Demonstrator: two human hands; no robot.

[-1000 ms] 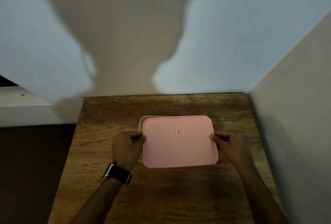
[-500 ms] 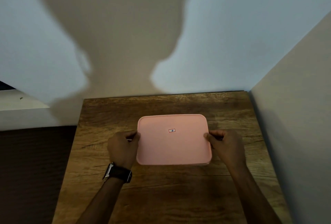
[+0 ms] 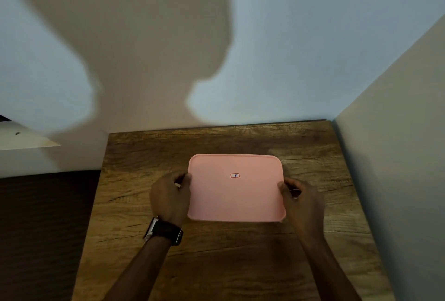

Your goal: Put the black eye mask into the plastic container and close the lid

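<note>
A pink rectangular lid [image 3: 236, 194] with a small red-edged sticker lies flat over the plastic container, covering it fully; the container body and the black eye mask are hidden beneath. My left hand [image 3: 171, 196], with a dark watch on the wrist, grips the lid's left edge. My right hand [image 3: 302, 200] grips its right edge. Both sets of fingers curl around the rim.
The container rests on a small wooden table [image 3: 216, 252]. A pale wall [image 3: 397, 156] runs close along the table's right side, and another wall stands behind it. A dark floor [image 3: 43, 228] lies to the left, below a white ledge [image 3: 24, 139].
The lid has shifted left and down, from tilted and offset with the container's corner showing, to lying squarely over the container. Both hands moved with it.
</note>
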